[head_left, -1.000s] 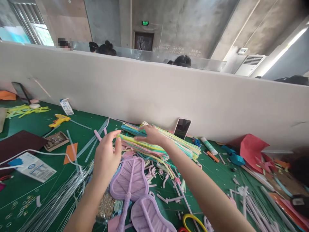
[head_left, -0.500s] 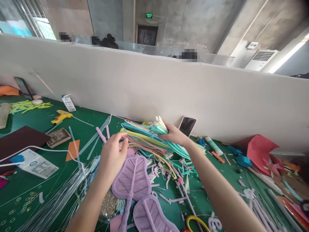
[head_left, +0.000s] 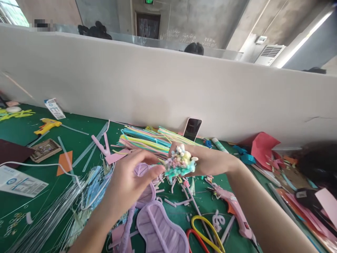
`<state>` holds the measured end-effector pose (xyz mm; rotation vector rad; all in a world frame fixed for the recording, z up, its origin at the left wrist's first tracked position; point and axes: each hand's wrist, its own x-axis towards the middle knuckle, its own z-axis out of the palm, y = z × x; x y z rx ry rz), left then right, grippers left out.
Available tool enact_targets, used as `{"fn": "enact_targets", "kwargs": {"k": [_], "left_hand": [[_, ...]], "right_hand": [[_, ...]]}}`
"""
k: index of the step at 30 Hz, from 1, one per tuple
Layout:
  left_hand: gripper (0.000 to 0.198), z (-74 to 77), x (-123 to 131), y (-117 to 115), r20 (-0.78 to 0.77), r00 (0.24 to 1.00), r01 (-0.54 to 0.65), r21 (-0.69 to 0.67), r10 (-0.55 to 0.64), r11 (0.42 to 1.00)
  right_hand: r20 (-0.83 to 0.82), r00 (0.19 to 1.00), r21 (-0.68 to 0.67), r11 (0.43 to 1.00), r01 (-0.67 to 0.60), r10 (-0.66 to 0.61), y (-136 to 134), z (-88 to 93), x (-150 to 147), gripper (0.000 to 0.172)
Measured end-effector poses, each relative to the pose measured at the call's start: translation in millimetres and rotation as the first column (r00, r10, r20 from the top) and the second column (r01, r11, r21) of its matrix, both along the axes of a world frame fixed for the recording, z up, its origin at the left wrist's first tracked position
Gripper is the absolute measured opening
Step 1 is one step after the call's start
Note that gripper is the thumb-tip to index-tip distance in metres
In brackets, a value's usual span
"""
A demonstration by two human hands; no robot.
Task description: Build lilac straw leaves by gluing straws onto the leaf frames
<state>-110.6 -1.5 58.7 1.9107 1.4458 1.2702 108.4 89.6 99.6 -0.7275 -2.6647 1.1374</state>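
Note:
My right hand (head_left: 210, 160) is closed around a bundle of pastel pipe cleaners (head_left: 181, 162), whose teal, pink, cream and white ends point towards me. Its fingers are mostly hidden behind those ends. At the bundle's left edge, my left hand (head_left: 131, 175) has thumb and forefinger curled together in a loose pinch; what lies between the tips, if anything, is too small to make out. Behind both hands lies a pile of long pipe cleaners (head_left: 143, 137) in blue, yellow and pink. Two lilac leaf shapes, one the lower leaf (head_left: 160, 228), rest under and in front of my hands.
Around lie a pink glue gun (head_left: 239, 214), yellow-handled scissors (head_left: 207, 228), a yellow glue gun (head_left: 48, 125), a wooden box (head_left: 45, 150) and wires (head_left: 55, 211). A phone (head_left: 193, 129) leans on the white partition (head_left: 147, 88). Red paper (head_left: 263, 149) lies right. Heads show beyond the partition.
My right hand has lifted the bundle off the pile and turned its ends towards me. My left hand has moved right, to the bundle's edge. The view has shifted right and down.

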Motion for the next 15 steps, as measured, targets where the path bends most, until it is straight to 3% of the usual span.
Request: {"fn": "enact_targets", "kwargs": {"k": [4, 9, 15], "left_hand": [[0.024, 4.1, 15.1, -7.3, -0.139, 0.990, 0.050, 0.092, -0.037, 0.994], [0.023, -3.8, 8.6, -1.3, -0.313, 0.949, 0.013, 0.128, 0.028, 0.992], [0.018, -2.5, 0.7, -0.7, -0.430, 0.893, -0.022, 0.254, 0.133, 0.967]], "right_hand": [[0.009, 0.999, -0.068, 0.996, -0.052, 0.053, -1.6, -3.8, -6.6, 0.048], [0.025, 0.999, -0.008, 1.000, -0.028, 0.028, 0.5, -7.0, -7.8, 0.062], [0.112, 0.994, 0.063, 0.998, -0.001, -0.006, -9.2, 2.4, -15.3, 0.058]]}}
